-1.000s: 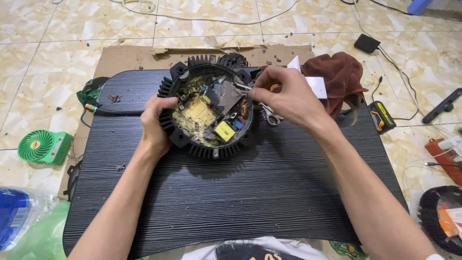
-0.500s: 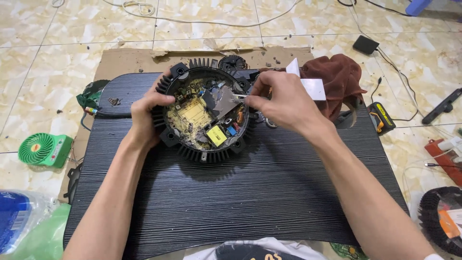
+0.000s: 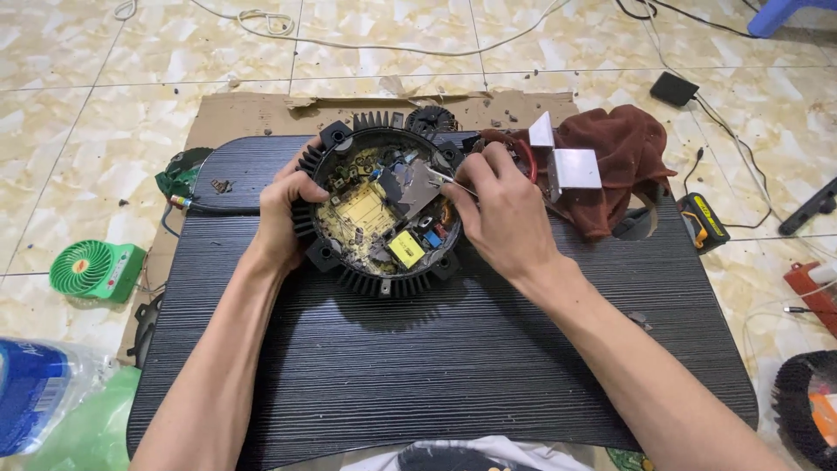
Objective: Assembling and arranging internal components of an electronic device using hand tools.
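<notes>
A round black finned housing lies on a black ribbed board. Inside it sits a dirty circuit board with a yellow block and a grey metal plate. My left hand grips the housing's left rim. At the right rim, my right hand holds a thin metal tool whose tip touches the grey plate. How the fingers grip the tool is partly hidden.
A brown cloth with bent metal plates lies right of the housing. A green fan and a blue bottle are at the left; a yellow-black tool, cables and a black adapter are on the tiled floor.
Scissors seen by my right hand a second ago are out of sight. My right hand has shifted left onto the housing's rim, with the thin tool now at the grey plate.
</notes>
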